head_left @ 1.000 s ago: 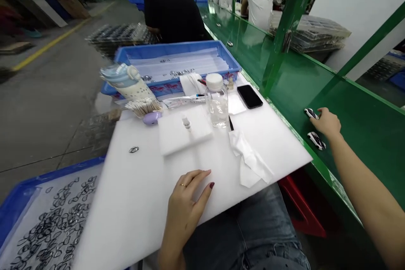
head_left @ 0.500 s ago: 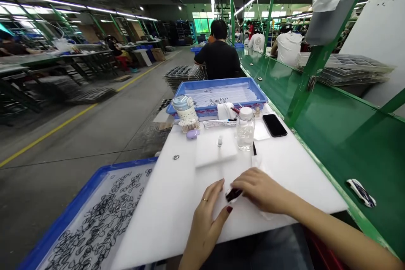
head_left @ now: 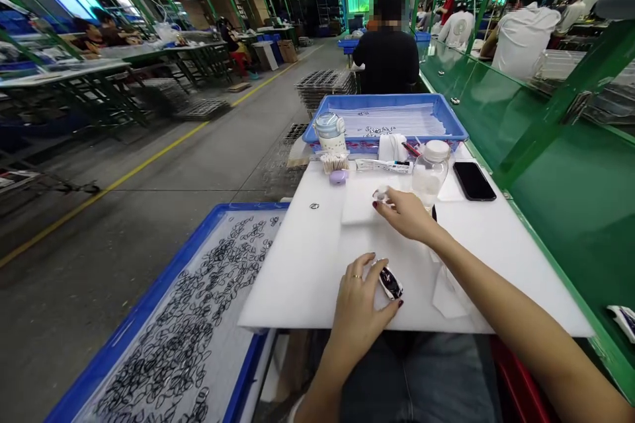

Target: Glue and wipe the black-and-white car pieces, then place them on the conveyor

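Our car lies on the near part of the table, just to the right of our left palm. Its long axis runs on a slant, the far end leaning to our left and the near end to our right, toward our lap. The left hand is clearly the nearer one: its thumb and a finger span the car lengthwise, one at each end, in what we judge to be a light grip, while the palm stays off to the side.

Our right hand is farther out, reaching in from the right over the block, with thumb and finger pinching a small pale piece. We cannot tell what shape the covered part has. That piece sits almost straight beyond the car and a little left, so the line between the two hands' fingertips runs nearly straight away from us. The jar stands just beyond the right hand, and a second car lies well apart, off to our right on the green surface.
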The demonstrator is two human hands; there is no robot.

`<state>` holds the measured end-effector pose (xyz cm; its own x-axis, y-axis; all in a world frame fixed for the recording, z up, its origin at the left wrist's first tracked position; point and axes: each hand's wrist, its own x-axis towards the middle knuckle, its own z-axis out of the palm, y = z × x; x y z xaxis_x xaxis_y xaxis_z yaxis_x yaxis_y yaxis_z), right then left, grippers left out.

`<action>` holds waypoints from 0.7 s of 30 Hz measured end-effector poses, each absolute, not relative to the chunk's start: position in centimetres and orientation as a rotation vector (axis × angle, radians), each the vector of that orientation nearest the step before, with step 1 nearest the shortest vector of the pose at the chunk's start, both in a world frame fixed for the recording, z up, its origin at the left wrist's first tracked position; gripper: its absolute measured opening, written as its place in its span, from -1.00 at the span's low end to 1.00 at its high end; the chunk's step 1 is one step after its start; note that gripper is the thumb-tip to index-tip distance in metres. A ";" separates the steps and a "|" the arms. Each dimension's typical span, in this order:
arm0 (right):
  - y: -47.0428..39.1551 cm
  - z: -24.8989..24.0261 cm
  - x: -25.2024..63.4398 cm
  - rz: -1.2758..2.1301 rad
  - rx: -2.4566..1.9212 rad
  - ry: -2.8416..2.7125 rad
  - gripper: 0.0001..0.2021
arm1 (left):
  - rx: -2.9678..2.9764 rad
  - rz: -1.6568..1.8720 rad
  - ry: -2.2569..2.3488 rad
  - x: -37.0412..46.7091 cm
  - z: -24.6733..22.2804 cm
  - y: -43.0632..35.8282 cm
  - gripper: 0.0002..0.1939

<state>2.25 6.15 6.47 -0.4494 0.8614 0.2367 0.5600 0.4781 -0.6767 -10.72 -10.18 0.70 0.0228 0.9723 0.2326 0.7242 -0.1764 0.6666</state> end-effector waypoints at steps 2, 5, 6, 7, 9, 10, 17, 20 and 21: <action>6.9 6.8 1.9 0.766 -1.188 -2.177 -0.79 | 1.945 0.918 1.706 -10.7 0.8 -9.6 -0.41; 7.2 7.6 2.2 0.895 -1.147 -2.163 -0.72 | 1.912 0.975 1.636 -10.5 1.1 -9.5 -0.46; 6.8 7.8 2.4 0.947 -1.080 -2.134 -0.73 | 1.889 1.003 1.611 -10.4 1.2 -9.5 -0.49; 6.2 7.8 2.6 1.006 -0.990 -2.077 -0.76 | 1.861 1.032 1.590 -10.2 1.3 -9.6 -0.52; 4.4 7.3 3.0 1.150 -0.817 -1.888 -0.81 | 1.790 1.097 1.570 -10.0 1.4 -9.5 -0.59; 3.4 6.7 3.1 1.227 -0.781 -1.777 -0.81 | 1.753 1.127 1.567 -9.9 1.5 -9.5 -0.62; -1.7 5.4 3.7 1.471 -0.781 -1.436 -0.62 | 1.639 1.178 1.560 -9.8 1.4 -9.2 -0.69; -2.8 7.5 3.5 1.625 -0.486 -1.274 -0.34 | 1.624 1.178 1.559 -9.8 1.5 -9.2 -0.71; -3.1 8.1 3.3 1.686 -0.442 -1.241 -0.31 | 1.622 1.176 1.560 -9.8 1.5 -9.2 -0.73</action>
<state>3.32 -3.11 8.06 -0.4734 0.8481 0.2379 -0.4792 -0.0214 -0.8774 -9.84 -9.23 1.50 -0.0798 0.9782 0.1917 0.4531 -0.1357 0.8811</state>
